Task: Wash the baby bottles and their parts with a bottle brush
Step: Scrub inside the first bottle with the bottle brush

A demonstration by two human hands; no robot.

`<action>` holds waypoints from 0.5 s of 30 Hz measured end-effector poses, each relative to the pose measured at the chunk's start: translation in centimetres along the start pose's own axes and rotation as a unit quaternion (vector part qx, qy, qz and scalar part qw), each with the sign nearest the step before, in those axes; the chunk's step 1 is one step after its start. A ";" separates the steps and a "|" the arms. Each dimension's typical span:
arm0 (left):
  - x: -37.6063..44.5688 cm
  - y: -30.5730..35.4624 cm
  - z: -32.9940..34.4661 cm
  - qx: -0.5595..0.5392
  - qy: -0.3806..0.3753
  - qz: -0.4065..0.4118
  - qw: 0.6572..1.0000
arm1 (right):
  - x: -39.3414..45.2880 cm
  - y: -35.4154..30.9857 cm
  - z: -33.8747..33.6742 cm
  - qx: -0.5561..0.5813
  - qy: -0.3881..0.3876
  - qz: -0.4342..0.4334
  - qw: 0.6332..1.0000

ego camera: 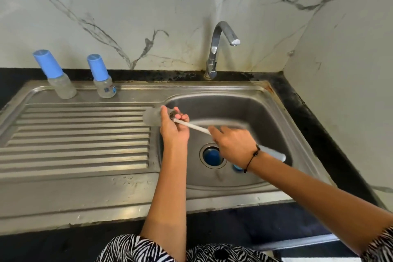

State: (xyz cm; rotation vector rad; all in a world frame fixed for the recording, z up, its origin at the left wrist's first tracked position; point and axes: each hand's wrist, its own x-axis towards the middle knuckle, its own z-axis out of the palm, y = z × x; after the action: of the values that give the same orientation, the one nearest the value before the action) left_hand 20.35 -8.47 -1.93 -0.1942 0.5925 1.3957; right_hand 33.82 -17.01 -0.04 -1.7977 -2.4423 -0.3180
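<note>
My left hand [173,126] grips a clear uncapped baby bottle [152,116], held on its side over the left rim of the sink basin [255,112]. My right hand [232,144] grips the white handle of a bottle brush [196,127], and its dark bristle head sits in the bottle's mouth. The handle's end sticks out past my wrist. Two more bottles stand capped at the back of the drainboard, a left bottle [58,80] and a right bottle [103,78], both with blue caps. A blue part [213,154] lies in the drain and another blue piece [237,167] shows beside it.
The steel faucet [221,44] curves over the basin's back edge with no water running. The ribbed drainboard [80,138] spreads to the left. A black counter [297,100] frames the sink, with marble walls behind and to the right.
</note>
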 end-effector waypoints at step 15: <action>1.5 -1.3 -0.5 -0.033 0.012 0.086 0.996 | -0.8 2.2 1.1 -0.084 0.148 -0.082 0.982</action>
State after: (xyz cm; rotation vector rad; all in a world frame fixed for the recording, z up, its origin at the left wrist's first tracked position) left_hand 21.53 -7.62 -3.39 -0.2172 0.5947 1.5819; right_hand 36.18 -16.85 -1.01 -1.4760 -2.4115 -0.7661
